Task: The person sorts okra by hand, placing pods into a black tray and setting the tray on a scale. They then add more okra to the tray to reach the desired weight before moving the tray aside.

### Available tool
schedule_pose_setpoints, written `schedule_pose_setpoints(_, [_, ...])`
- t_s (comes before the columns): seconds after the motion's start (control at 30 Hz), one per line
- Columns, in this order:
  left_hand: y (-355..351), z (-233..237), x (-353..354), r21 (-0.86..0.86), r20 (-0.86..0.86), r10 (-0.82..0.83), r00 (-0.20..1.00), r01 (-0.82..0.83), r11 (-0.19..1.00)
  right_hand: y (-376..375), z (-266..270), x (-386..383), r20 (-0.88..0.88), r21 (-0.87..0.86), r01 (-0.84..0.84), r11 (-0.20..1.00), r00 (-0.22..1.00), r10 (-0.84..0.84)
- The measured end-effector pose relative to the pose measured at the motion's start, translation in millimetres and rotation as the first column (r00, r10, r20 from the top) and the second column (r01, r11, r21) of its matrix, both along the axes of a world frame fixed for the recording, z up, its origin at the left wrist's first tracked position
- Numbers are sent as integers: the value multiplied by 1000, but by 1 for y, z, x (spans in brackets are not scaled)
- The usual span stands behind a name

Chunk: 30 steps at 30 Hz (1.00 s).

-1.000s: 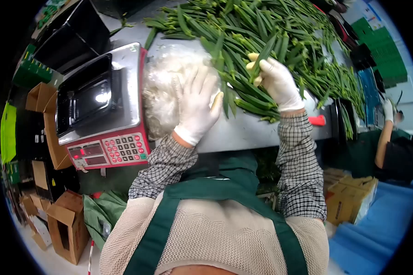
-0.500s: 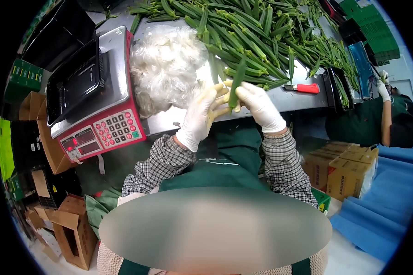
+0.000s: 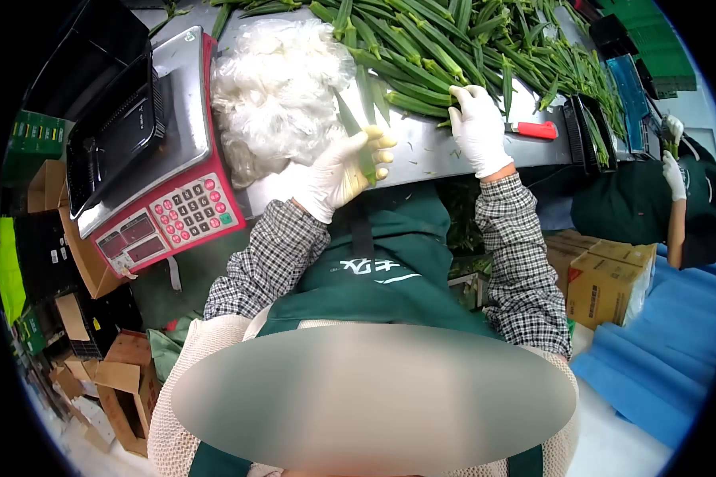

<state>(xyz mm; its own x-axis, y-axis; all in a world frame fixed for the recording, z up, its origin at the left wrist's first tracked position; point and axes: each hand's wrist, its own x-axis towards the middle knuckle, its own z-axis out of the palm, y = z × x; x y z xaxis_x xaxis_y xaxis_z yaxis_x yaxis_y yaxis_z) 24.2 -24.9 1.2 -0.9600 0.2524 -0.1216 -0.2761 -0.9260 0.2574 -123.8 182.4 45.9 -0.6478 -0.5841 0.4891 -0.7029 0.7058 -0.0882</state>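
My left hand (image 3: pixel 338 171), in a white glove, is closed around a green okra pod (image 3: pixel 348 119), which slants up past its fingers. At the near edge of a large okra pile (image 3: pixel 422 48), my gloved right hand (image 3: pixel 479 131) has its thumb and fingers at the ends of an okra pod (image 3: pixel 418 106), pinching it. A red-handled knife (image 3: pixel 537 129) lies on the metal table just right of that hand. A heap of clear plastic bags (image 3: pixel 274 95) sits beyond and left of my left hand.
Left stands a red scale (image 3: pixel 191 211) bearing a black tray (image 3: pixel 119 135). A black tray with okra (image 3: pixel 587 131) stands at the right. Beyond it, a co-worker's gloved hand (image 3: pixel 674 175) shows near greens. Cardboard boxes (image 3: pixel 608 282) are on the floor.
My right hand has left the pod between my hands and moved right and forward to the pile. The left hand now holds that pod alone. The view has shifted slightly.
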Motion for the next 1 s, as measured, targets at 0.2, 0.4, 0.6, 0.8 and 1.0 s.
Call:
schedule_pose_setpoints(0.2, [-2, -8, 0, 20, -64, -34, 997, 35, 999, 12, 15, 2, 183, -72, -95, 993, 977, 106])
schedule_pose_setpoints(0.4, [-2, -6, 0, -25, -20, -44, 999, 44, 999, 10, 8, 8, 294, -243, -58, 968, 947, 130])
schedule_pose_setpoints(0.6, [6, 7, -1, -132, -2, -14, 1000, 13, 991, 23, 12, 41, 615, -676, 669, 309, 281, 737])
schedule_pose_setpoints(0.8, [7, 6, 0, -131, -30, 0, 1000, -4, 991, -4, -12, 84, -19, -294, 956, 12, -18, 1000])
schedule_pose_setpoints(1.0, [12, 6, 1, -193, -176, 45, 983, -79, 978, -28, -19, 111, 239, -377, 914, 151, -62, 969])
